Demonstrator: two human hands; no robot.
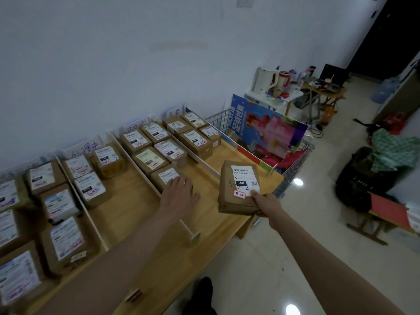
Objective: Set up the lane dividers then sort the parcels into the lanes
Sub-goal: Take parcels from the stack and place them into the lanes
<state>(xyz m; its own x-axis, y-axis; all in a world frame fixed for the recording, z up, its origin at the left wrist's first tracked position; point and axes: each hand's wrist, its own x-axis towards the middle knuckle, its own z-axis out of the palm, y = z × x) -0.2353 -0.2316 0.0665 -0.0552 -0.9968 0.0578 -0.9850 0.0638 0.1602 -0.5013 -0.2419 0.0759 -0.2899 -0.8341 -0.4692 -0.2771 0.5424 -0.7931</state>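
- Parcel [241,187]: pinched at near corner by right hand [267,204], above bench [127,210] right edge; may slip floorward.
- Left hand [179,193]: flat, fingers apart, on boxed parcel [169,176]; may nudge divider [138,165].

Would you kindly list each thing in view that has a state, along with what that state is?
Left hand: open, resting flat on a parcel in a lane.
Right hand: gripping a held parcel, label up, above the table's edge.
Lane dividers: standing upright on the table.
Sorted parcels: lying flat in rows, labels up.
Wire basket: holding a tilted poster board.
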